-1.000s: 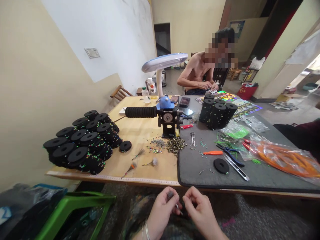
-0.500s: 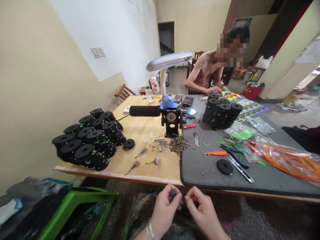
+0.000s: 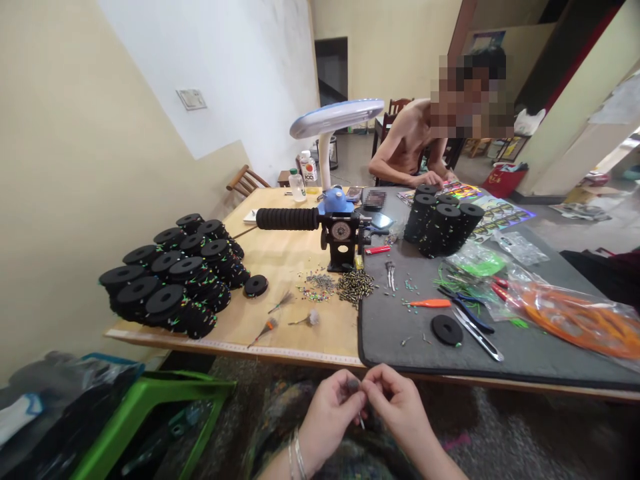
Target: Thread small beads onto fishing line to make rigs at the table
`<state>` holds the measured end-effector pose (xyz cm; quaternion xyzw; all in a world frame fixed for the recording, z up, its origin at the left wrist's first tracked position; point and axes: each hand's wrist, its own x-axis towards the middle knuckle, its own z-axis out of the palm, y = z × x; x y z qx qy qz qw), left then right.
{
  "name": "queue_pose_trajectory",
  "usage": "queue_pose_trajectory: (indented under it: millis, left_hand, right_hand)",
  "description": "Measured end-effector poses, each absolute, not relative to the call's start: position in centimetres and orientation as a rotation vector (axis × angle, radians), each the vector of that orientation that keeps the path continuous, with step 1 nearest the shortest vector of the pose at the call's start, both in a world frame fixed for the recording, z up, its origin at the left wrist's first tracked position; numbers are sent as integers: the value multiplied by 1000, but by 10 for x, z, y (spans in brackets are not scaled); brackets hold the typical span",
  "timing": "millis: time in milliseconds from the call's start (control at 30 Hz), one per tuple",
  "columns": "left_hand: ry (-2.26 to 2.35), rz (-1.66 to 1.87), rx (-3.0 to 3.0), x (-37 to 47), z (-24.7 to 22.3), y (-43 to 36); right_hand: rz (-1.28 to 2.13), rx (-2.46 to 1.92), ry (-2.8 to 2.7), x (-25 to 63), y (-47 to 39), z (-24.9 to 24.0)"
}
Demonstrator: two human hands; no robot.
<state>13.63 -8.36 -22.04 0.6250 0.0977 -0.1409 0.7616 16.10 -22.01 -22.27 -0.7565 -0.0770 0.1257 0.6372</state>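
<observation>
My left hand (image 3: 330,407), with bangles at the wrist, is closed in a pinch around a small grey tufted piece (image 3: 353,385). A thin white tip sticks out below the fingers. My right hand (image 3: 397,403) meets it, thumb and forefinger pressed together against the piece; what they grip is hidden. Both hands are in front of the table's near edge. Just beyond lie small feathery pieces, one with an orange body (image 3: 270,325) and one pale (image 3: 313,319). A black foam ring (image 3: 447,330) rests on the grey mat (image 3: 390,347).
Stacked black foam spools (image 3: 165,303) fill the left side; more spools (image 3: 445,227) stand back right. A black winding device (image 3: 342,243) is behind bead piles (image 3: 355,287). Pliers (image 3: 470,312), metal snips (image 3: 480,337) and an orange-handled tool (image 3: 430,303) lie right. A person (image 3: 405,147) sits opposite.
My hands have come together: the right fingertips now touch the piece in the left hand. A white tip now shows below. The view has shifted slightly.
</observation>
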Motion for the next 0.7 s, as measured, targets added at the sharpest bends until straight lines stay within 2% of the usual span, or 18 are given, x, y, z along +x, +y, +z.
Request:
queue_pose_trajectory:
  millis: [267,700]
  left_hand:
    - [294,-279,1201,135,-218,-82]
    - [313,-367,1142,135,-216,-85]
  right_hand:
    - [205,-1802,-136,157,-222,-233]
    - [305,-1646,-76,164,-224,-218]
